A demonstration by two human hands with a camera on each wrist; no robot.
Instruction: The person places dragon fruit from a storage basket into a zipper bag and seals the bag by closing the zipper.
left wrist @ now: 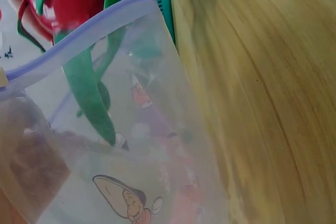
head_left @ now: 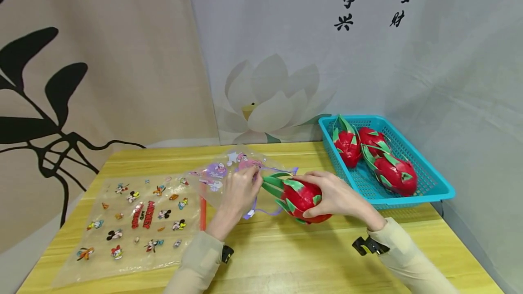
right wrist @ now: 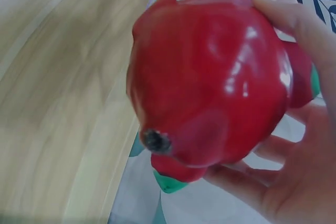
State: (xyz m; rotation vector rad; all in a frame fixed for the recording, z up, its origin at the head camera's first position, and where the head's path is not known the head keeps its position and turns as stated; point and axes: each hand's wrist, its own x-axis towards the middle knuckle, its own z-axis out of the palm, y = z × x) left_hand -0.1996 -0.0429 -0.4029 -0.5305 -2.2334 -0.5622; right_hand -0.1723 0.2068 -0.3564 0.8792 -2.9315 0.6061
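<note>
My right hand grips a red artificial dragon fruit with green leaf tips, its fingers and thumb spread round the body. In the right wrist view, the round end of this fruit fills the middle. With my left hand I pinch the mouth of a clear zip bag that has a purple rim and pink cartoon prints. The fruit's long green leaves point into the bag's mouth; one leaf shows through the plastic in the left wrist view.
A larger clear bag with cartoon figures and a red edge lies flat on the left of the wooden table. At the right, a blue plastic basket holds three more dragon fruits. A printed cloth hangs behind.
</note>
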